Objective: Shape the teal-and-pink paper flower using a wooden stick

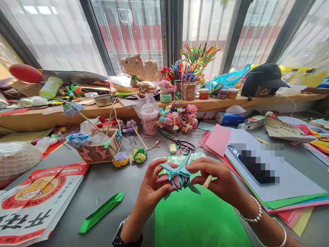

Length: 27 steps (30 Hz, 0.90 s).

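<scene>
Between my two hands is a folded paper flower [180,175] with light blue and pink pointed petals, held above a green sheet [197,219]. My left hand [151,187] pinches its left petals between thumb and fingers. The right petals are gripped by my right hand [218,176]. A short beige rod-like piece [207,181] sticks out between the fingers of that hand; its other end is hidden. To the left, a folded green paper strip [101,212] lies apart on the grey table. Beyond my left hand are a yellow-green paper flower [139,155] and a purple-yellow one [120,159].
Black-handled scissors [183,145] lie behind the green sheet. On the right, a phone [250,164] rests on stacked coloured paper [285,195]. A basket [88,153] with paper flowers stands at left, near a food bag [38,202]. Crowded with craft items, a ledge [133,111] runs along the windows.
</scene>
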Each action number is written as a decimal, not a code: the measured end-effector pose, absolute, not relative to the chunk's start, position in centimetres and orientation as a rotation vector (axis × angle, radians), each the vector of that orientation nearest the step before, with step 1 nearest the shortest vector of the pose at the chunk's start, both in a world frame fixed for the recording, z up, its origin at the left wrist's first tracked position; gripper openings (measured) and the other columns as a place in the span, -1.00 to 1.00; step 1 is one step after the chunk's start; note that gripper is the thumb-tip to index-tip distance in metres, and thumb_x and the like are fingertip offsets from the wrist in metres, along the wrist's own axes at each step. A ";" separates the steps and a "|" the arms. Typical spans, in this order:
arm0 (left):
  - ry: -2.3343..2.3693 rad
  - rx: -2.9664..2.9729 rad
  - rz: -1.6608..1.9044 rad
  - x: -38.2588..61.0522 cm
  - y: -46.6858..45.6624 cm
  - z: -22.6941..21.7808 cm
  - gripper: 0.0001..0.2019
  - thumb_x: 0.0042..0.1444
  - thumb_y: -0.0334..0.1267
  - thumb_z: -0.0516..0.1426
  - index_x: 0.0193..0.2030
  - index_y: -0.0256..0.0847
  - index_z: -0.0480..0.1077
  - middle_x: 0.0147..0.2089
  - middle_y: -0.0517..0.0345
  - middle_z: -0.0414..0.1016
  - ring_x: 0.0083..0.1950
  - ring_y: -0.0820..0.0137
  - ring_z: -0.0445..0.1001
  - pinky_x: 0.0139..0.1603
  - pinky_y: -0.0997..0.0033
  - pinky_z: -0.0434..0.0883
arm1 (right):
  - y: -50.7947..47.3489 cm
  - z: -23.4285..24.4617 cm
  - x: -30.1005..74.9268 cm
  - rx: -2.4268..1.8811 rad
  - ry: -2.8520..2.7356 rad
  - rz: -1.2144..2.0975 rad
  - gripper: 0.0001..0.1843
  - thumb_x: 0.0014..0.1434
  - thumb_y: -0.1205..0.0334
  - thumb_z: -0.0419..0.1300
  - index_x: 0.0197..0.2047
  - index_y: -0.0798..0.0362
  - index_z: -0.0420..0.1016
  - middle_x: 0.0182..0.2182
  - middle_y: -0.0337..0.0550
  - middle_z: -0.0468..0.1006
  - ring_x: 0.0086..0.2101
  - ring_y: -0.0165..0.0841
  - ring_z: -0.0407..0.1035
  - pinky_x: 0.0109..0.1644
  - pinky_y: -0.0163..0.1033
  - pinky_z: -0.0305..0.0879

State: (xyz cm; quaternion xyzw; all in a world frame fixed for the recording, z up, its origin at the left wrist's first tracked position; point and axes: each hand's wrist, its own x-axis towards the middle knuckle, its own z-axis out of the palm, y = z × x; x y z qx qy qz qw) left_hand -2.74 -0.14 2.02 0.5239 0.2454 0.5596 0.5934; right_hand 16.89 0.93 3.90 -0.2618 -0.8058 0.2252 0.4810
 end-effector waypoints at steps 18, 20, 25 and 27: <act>0.869 1.489 1.197 -3.4 -0.3 2.6 -0.67 -0.12 -0.41 0.25 -0.17 -0.05 0.41 -0.15 0.18 0.47 -0.24 0.35 0.49 -0.23 0.41 0.47 | 1.3 3.9 17.0 -0.765 -1.993 0.502 -0.79 0.12 0.13 0.18 -0.24 0.09 0.46 -0.35 -0.09 0.55 -0.34 -0.34 0.44 -0.31 -0.28 0.39; 0.935 1.527 1.176 -3.3 -0.3 2.9 -0.68 -0.15 -0.41 0.27 -0.19 -0.09 0.42 -0.22 0.19 0.52 -0.27 0.36 0.51 -0.19 0.39 0.46 | 1.4 3.7 17.0 -0.743 -2.029 0.478 -0.80 0.14 0.14 0.15 -0.28 0.09 0.47 -0.40 -0.10 0.55 -0.38 -0.36 0.44 -0.32 -0.29 0.37; 0.951 1.488 1.051 -3.8 0.1 3.2 -0.61 -0.23 -0.42 0.31 -0.17 -0.15 0.43 -0.24 0.14 0.55 -0.22 0.30 0.51 -0.17 0.36 0.46 | 1.9 3.3 17.1 -0.766 -2.068 0.539 -0.75 0.14 0.08 0.14 -0.32 0.10 0.50 -0.47 -0.13 0.53 -0.46 -0.39 0.41 -0.40 -0.33 0.32; 0.914 1.446 0.977 -4.2 0.4 3.1 -0.61 -0.19 -0.42 0.29 -0.14 -0.16 0.43 -0.19 0.09 0.56 -0.17 0.27 0.50 -0.15 0.34 0.44 | 2.0 3.3 17.2 -0.783 -2.081 0.568 -0.74 0.14 0.08 0.14 -0.33 0.10 0.51 -0.48 -0.14 0.53 -0.46 -0.39 0.41 -0.40 -0.33 0.32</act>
